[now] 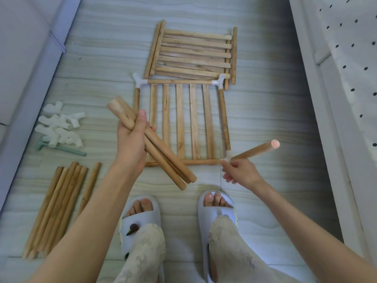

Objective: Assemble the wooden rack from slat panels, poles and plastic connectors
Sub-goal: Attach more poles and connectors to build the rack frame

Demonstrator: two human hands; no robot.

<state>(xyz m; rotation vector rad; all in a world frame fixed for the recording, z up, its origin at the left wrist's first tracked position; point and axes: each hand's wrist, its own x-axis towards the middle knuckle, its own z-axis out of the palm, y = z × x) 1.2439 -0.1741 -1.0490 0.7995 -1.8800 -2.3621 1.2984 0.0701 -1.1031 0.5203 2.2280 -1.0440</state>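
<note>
A slat panel (181, 121) lies flat on the floor, framed by poles joined with white plastic connectors (139, 81) at its far corners. My left hand (132, 139) grips a bundle of short wooden poles (163, 158) slanting over the panel's left side. My right hand (238, 172) holds a single pole (255, 151) that rises from the connector at the panel's near right corner and tilts to the right. Behind the panel rests a stack of more slat panels (193, 56) with poles along both sides.
A pile of white connectors (59, 125) and a small green mallet (61, 149) lie at the left. Several long poles (59, 205) lie on the floor at the lower left. My feet in grey slippers (140, 217) stand just before the panel. White furniture flanks both sides.
</note>
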